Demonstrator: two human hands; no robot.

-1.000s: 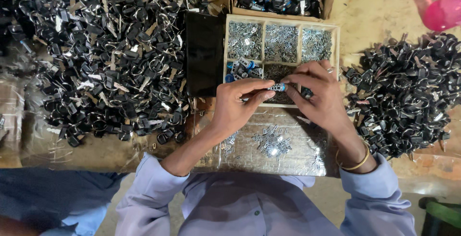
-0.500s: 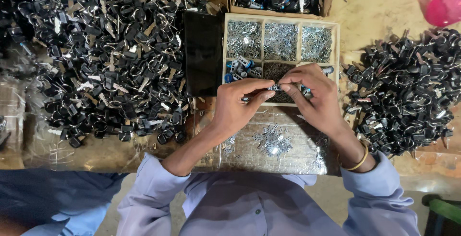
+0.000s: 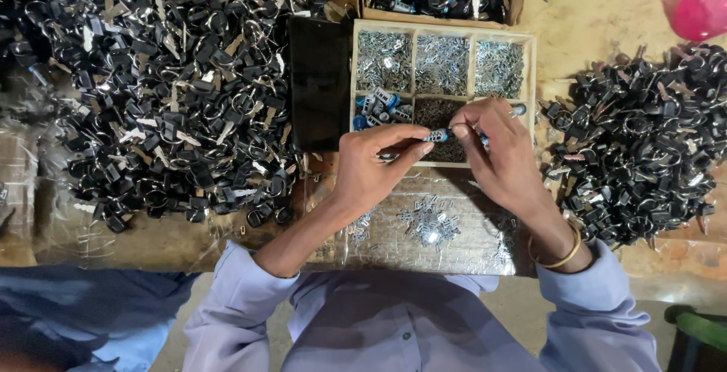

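Head view looks straight down: I see my left hand point(image 3: 371, 171) and right hand point(image 3: 500, 152) meeting over a wooden compartment tray point(image 3: 443, 27). Between them sits a small metal cylinder point(image 3: 438, 136), pinched at one end by the left thumb and fingers and at the other by the right fingertips, just above the tray's lower middle compartment. Below the hands a small heap of silver pins point(image 3: 430, 224) lies on a shiny sheet. Large piles of black padlocks point(image 3: 166, 92) flank the tray.
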